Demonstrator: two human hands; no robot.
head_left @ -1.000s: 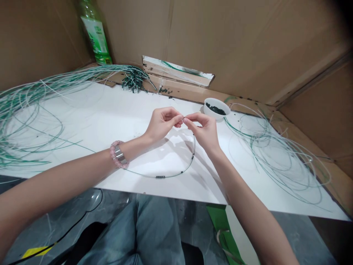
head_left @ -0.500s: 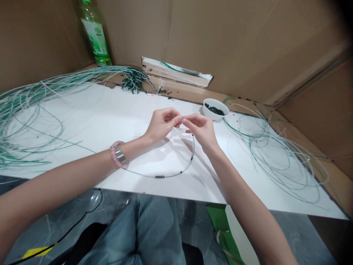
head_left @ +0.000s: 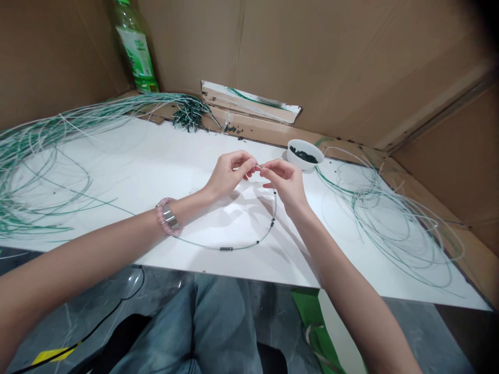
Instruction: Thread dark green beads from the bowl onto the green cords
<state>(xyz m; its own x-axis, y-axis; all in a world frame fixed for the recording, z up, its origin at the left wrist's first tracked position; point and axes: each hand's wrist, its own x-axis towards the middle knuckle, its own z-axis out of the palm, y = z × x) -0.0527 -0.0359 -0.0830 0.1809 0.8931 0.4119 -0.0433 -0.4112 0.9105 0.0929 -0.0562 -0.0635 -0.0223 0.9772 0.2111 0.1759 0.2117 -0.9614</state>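
My left hand point(head_left: 234, 172) and my right hand point(head_left: 284, 184) meet fingertip to fingertip above the white board point(head_left: 171, 161). Both are pinched on the end part of a thin wire point(head_left: 275, 208), a short bit of which shows between them. From my right fingers the wire curves down and left over the board and passes under my left wrist. Small black beads point(head_left: 226, 249) sit on it, several in a row at the bottom of the curve and others spaced along its right side. Whether a bead is between my fingertips is too small to tell. A white bowl point(head_left: 295, 161) of dark beads stands just beyond my right hand.
Green and white wires point(head_left: 50, 156) spread over the left side, ending near a dark beaded bundle point(head_left: 190, 114). Looped wires point(head_left: 374, 208) lie at the right. A green bottle point(head_left: 136, 57) stands at the back left before cardboard walls point(head_left: 312, 62). Loose beads point(head_left: 234, 129) lie along the back edge.
My fingertips have parted slightly, and a short bit of wire now shows between them. The hanging wire and its beads have shifted slightly to the right.
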